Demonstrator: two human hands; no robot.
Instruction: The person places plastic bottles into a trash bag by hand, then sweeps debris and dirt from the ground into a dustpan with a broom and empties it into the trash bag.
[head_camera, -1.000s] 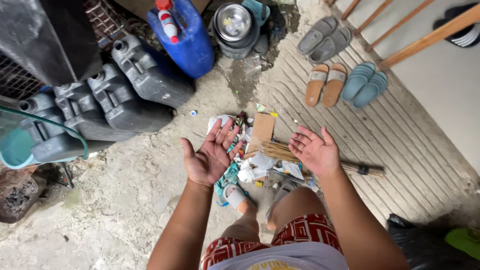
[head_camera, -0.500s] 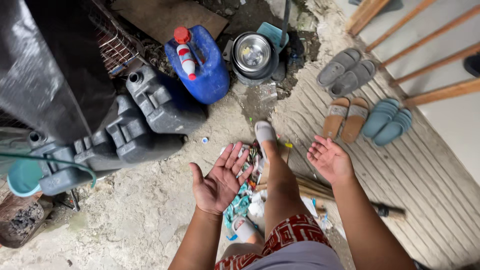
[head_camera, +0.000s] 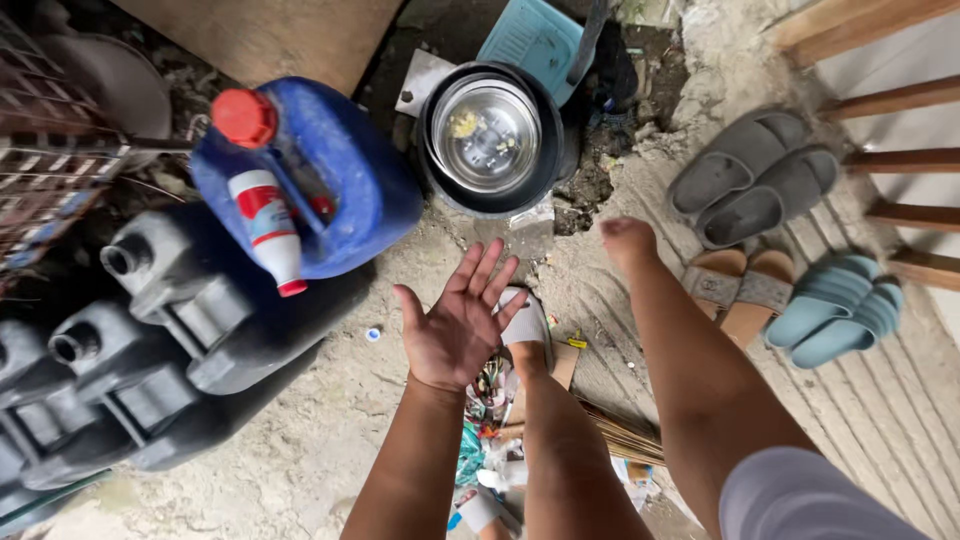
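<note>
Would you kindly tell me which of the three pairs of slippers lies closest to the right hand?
The tan pair, just beside the right hand; the grey pair and light blue pair lie farther out.

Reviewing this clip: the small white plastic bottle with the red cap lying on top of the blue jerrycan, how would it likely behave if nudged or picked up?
The small white plastic bottle with a red cap lies on its side across the blue plastic jerrycan, so a nudge would probably roll or slide it off. It looks small and thin-walled, likely light. Its smooth, rounded body may be slightly slippery.
</note>
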